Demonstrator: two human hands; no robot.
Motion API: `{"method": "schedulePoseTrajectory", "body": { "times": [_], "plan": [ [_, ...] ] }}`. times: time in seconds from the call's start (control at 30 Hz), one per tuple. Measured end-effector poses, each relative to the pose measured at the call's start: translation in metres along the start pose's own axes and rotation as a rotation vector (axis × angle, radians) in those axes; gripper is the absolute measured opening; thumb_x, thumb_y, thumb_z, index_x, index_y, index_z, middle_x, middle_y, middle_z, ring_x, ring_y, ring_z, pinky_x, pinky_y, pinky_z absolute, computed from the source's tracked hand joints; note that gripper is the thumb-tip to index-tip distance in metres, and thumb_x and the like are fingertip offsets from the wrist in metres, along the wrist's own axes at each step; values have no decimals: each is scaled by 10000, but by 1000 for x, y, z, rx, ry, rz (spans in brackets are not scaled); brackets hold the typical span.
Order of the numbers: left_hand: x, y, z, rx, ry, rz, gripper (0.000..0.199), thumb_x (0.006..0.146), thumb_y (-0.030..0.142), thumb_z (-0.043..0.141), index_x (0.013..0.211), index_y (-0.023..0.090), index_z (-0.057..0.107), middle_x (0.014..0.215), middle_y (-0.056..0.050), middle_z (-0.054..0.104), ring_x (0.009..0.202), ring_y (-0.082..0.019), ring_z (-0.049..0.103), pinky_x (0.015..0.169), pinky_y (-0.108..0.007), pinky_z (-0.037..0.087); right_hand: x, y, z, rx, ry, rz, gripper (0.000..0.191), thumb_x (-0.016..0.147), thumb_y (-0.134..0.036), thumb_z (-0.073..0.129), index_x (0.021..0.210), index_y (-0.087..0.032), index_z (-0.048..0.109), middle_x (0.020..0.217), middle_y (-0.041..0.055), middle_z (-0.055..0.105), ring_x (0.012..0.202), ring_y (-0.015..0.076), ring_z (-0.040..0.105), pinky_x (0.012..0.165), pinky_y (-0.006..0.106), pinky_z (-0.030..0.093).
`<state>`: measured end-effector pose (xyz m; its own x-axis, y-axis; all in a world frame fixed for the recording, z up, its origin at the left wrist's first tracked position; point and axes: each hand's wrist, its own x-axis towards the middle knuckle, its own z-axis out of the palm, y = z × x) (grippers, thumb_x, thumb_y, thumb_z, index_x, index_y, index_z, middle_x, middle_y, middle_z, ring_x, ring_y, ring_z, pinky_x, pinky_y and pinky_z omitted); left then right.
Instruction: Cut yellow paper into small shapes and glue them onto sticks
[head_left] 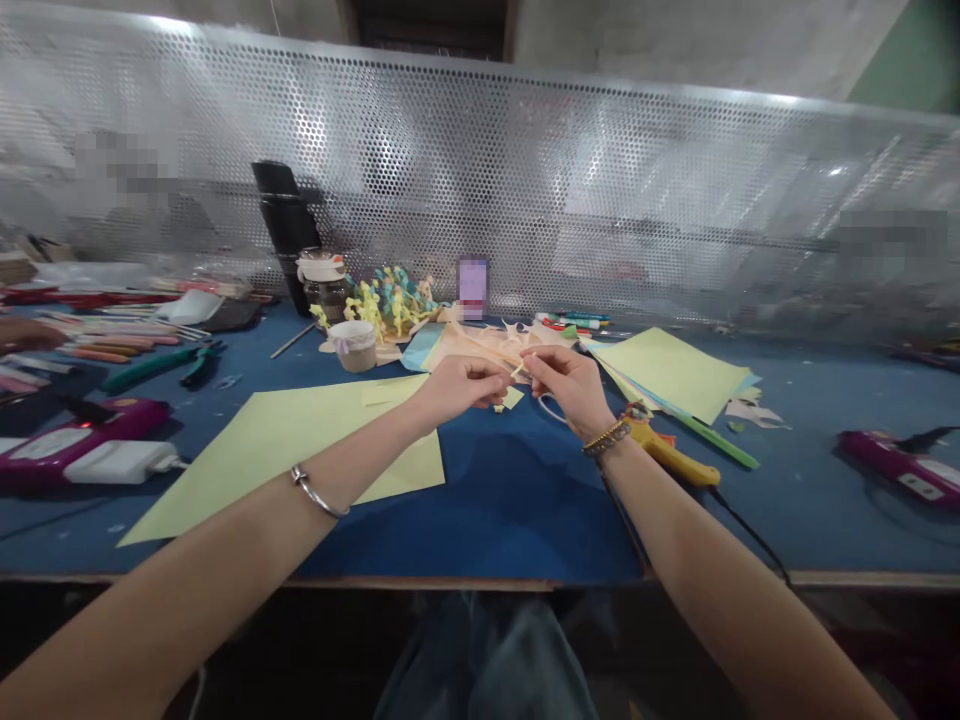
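Note:
My left hand (461, 388) and my right hand (566, 386) meet above the blue work table, their fingertips pinching a thin pale yellow paper strip (517, 370) from either end. Under my left forearm lies a large pale yellow paper sheet (285, 465). Small paper scraps (499, 406) sit just below the strip. A yellow hot glue gun (671, 455) rests by my right wrist, and a thin white loop (551, 408) shows under my right hand. A stack of pale yellow and blue paper sheets (671, 372) lies to the right.
A perforated metal screen (480, 170) runs along the table's back. In front stand a black flask (289, 225), a glass jar (324, 285), and curled paper pieces (390, 302). Pens and pliers (161, 365) lie left. Magenta devices (75, 435) sit at both sides.

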<state>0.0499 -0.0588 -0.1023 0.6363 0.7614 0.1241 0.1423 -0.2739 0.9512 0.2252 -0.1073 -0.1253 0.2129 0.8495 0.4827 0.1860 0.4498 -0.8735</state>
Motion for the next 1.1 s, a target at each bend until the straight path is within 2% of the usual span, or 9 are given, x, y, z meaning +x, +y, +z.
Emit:
{"method": "schedulePoseTrajectory", "body": {
  "times": [0.17,0.37,0.57,0.63,0.77,1.0,1.1],
  "plan": [
    [-2,-6,3,-45,-43,-25,286,775,412,621,893,163,696,847,-63,696,775,-142,639,723,-279,501,1,0,0,23,6,49,289,739,-458,657,762,-170,669,518,-35,526,467,88,475,462,221,438],
    [0,-17,1,5,-26,102,261,690,385,705,818,158,691,814,-47,690,731,-135,603,705,-271,472,1,4,1,-101,-45,23,291,735,-456,661,726,-165,652,536,-35,538,458,86,481,466,226,431],
    [-2,-18,-3,57,-75,123,212,734,354,657,744,143,669,750,-41,667,679,-128,584,674,-268,462,0,2,3,-126,-119,12,292,766,-433,636,856,-157,675,552,-36,553,464,84,498,476,225,432],
    [-2,-18,-6,3,-37,101,209,745,350,648,763,142,653,729,-34,653,667,-123,589,679,-273,477,2,3,0,-87,-56,-1,264,739,-399,675,863,-167,657,565,-43,556,453,76,497,462,217,432],
    [2,-18,-13,-103,115,43,208,745,337,663,801,140,628,748,-29,637,725,-134,630,754,-309,513,7,9,-8,-63,104,41,263,670,-385,736,735,-165,609,548,-44,556,429,71,500,436,207,446],
    [6,-22,-20,-130,207,52,180,769,310,638,826,142,613,816,-41,633,729,-130,634,742,-307,535,10,13,-11,-96,48,186,369,755,-525,597,752,-156,597,659,22,630,481,85,555,464,226,496],
    [7,-24,-22,-130,258,57,155,787,306,614,823,156,608,869,-48,644,744,-126,639,751,-296,529,9,13,-11,-179,58,145,334,717,-487,659,740,-165,573,615,1,606,467,88,545,467,236,482]
  ]
}}
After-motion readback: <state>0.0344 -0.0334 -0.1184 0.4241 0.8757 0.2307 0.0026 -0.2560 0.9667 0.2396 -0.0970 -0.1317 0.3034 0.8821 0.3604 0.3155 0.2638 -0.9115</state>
